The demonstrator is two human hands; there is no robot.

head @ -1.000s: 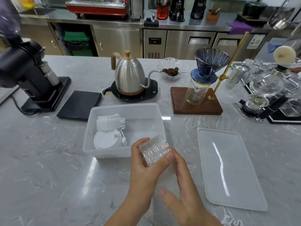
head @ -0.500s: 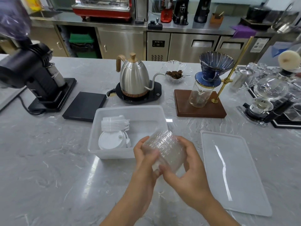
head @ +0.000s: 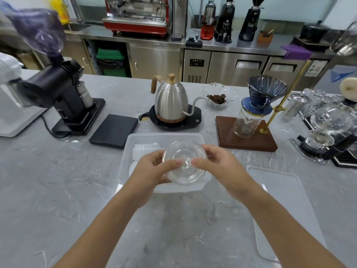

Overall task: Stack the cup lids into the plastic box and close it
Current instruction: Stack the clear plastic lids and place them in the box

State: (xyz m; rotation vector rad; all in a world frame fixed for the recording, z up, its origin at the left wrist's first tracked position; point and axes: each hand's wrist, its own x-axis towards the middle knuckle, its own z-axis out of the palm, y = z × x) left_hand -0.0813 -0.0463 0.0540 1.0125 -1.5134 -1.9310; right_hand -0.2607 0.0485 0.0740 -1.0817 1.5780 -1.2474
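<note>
We see a grey marbled table (head: 58,180) that carries everything. On it, in the middle, sits the open plastic box (head: 127,151), and to the right of it the box's flat lid (head: 286,206) lies on the table, well apart from the box. Behind the box stand a steel kettle (head: 171,99) on its black base and, to the left, a flat black scale (head: 114,125). Inside the box, at its left end, white cup lids (head: 144,149) are stacked. Over the box's right part both hands grip a stack of clear cup lids (head: 184,162) — the left hand (head: 152,171) closed on its left edge, the right hand (head: 222,165) closed on its right edge — with the round face turned towards us.
</note>
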